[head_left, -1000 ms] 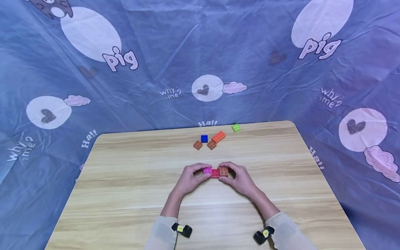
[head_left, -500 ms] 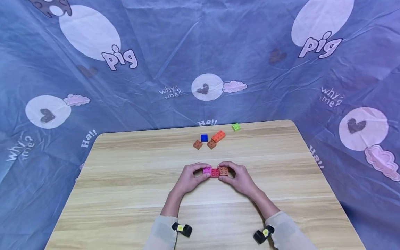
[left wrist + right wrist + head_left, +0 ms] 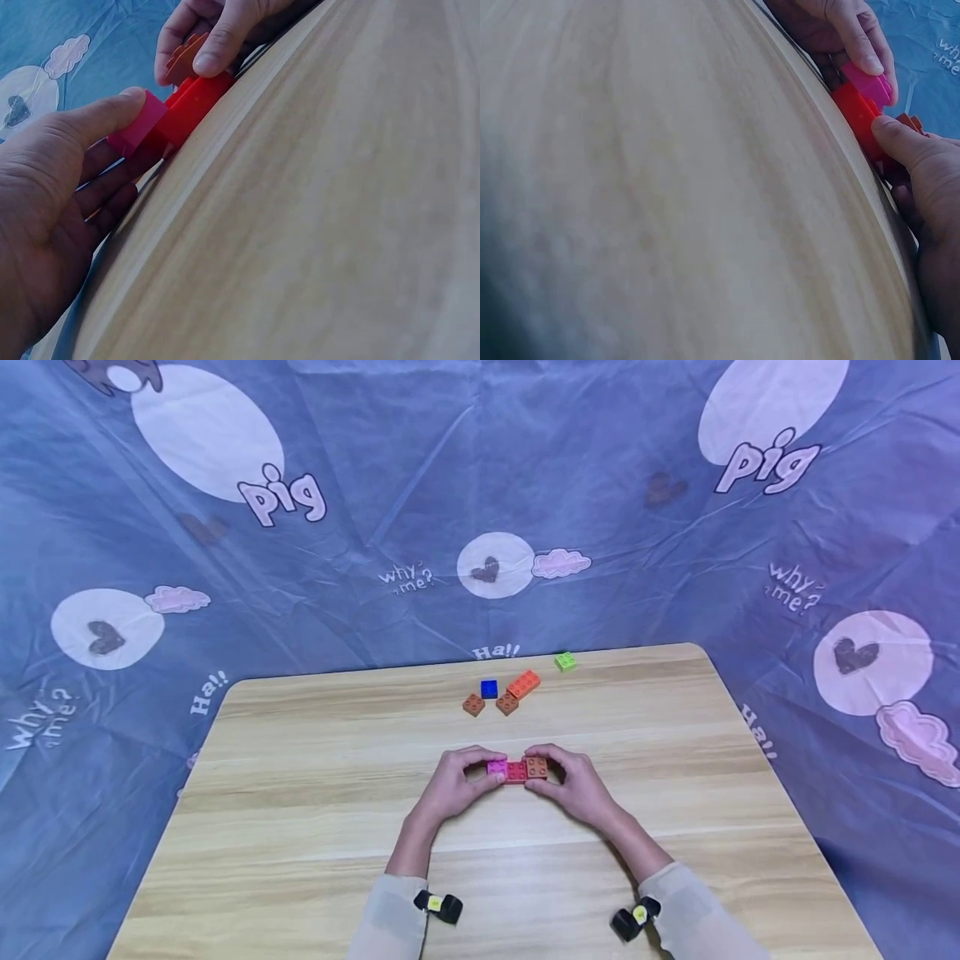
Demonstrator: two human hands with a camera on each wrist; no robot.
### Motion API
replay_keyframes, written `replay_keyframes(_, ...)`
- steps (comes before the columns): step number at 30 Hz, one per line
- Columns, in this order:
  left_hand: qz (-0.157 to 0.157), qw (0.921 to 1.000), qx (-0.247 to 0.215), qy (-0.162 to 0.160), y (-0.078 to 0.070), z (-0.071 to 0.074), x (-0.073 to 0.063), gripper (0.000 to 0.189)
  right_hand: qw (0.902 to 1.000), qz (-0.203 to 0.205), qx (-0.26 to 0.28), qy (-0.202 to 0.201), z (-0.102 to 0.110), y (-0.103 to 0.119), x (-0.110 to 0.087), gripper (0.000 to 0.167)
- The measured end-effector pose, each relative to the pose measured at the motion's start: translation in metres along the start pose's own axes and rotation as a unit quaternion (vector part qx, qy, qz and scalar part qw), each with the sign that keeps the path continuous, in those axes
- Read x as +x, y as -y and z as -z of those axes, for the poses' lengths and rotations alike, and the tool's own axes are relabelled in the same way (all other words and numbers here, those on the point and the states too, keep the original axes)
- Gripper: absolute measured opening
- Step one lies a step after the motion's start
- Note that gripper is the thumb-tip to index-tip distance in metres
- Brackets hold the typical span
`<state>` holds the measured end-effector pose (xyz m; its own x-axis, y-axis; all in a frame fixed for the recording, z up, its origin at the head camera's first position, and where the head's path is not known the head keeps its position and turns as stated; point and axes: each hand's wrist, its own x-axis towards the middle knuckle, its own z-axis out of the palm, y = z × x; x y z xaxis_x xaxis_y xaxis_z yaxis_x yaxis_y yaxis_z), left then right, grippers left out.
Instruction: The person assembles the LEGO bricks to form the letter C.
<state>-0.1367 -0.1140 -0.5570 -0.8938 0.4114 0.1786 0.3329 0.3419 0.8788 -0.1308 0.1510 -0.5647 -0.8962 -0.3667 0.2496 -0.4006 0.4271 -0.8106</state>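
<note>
A red building brick (image 3: 516, 771) lies on the wooden table, its middle studs showing between two smaller bricks. On its left end sits a pink brick (image 3: 142, 124), pinched between the thumb and fingers of my left hand (image 3: 459, 783). At the other end is a brown brick (image 3: 536, 767), which my right hand (image 3: 577, 783) grips by its near and far sides. In the left wrist view both small bricks stand higher than the red brick (image 3: 196, 105). From the right wrist view, my right thumb hides most of the brown brick (image 3: 909, 121).
Toward the back of the table (image 3: 322, 777) lie two brown bricks (image 3: 473, 704), a blue brick (image 3: 489, 689) and a long orange brick (image 3: 524, 683). A lime green brick (image 3: 566, 662) is near the back edge. Printed blue cloth (image 3: 360, 627) hangs behind and at both sides.
The scene shifts slightly upward as the head camera tilts. Both hands keep their hold on the pink and brown bricks, with no clear movement of the bricks.
</note>
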Motion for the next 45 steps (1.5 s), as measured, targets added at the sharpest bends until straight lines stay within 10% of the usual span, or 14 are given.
replay_keyframes(15,0.018,0.9990,-0.035,-0.023,0.004,0.003,0.002,0.046,1.0000,-0.004,-0.008,0.000,0.000,0.004,0.001,0.049)
replay_keyframes(29,-0.002,0.9657,-0.042,-0.256,0.029,0.020,0.044,0.075,0.9999,-0.013,-0.008,0.003,0.001,0.005,0.001,0.049)
replay_keyframes(39,0.083,0.9719,0.069,-0.209,0.033,0.023,0.063,0.069,1.0000,-0.003,0.003,0.003,0.000,0.005,0.000,0.049)
replay_keyframes(45,0.085,0.9629,0.150,-0.208,0.032,0.018,0.067,0.048,1.0000,-0.004,-0.001,0.004,0.000,0.004,0.001,0.049)
